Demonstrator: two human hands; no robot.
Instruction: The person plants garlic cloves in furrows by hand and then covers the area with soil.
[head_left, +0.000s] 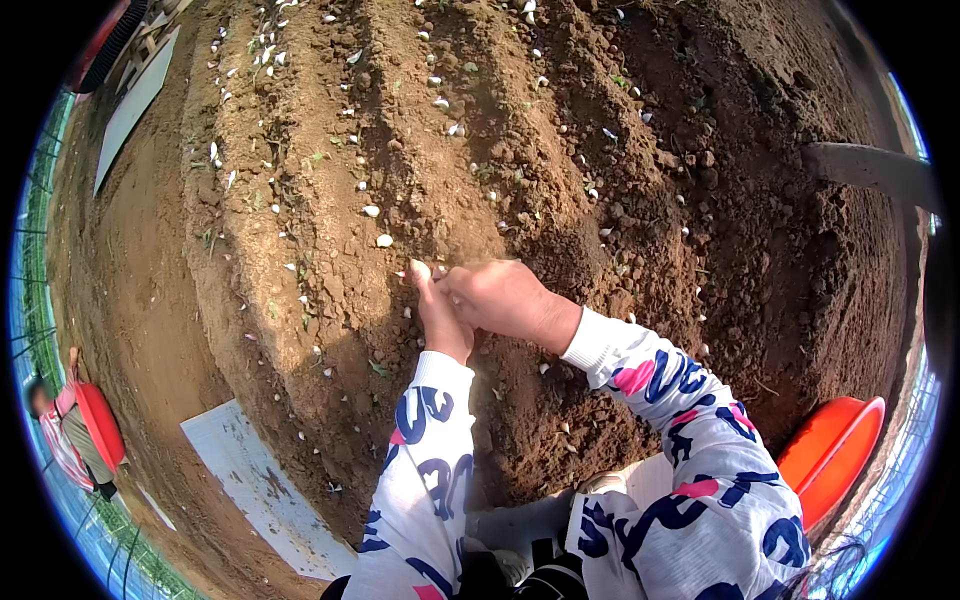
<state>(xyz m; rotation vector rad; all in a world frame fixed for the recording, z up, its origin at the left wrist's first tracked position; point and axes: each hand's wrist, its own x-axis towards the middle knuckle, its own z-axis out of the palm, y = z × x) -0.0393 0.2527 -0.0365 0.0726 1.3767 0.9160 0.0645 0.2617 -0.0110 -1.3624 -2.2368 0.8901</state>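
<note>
My left hand (444, 315) and my right hand (514, 298) meet above the furrowed soil (420, 165). The left is half cupped, thumb pointing up, and small pinkish tips that look like garlic cloves show beside that thumb. Curled fingers of my right hand reach into the left palm; what they pinch is hidden. Just ahead of the hands, a pale garlic clove (384, 241) lies on the soil, with another clove (371, 211) a little beyond it. More cloves sit spaced along several furrows on both sides.
An orange-red plastic basin (832, 457) stands at lower right. Pale boards (262, 487) lie on the soil at left. A person (71, 427) with a red basin (99, 425) is at the far left. A grey bar (870, 172) juts in at right.
</note>
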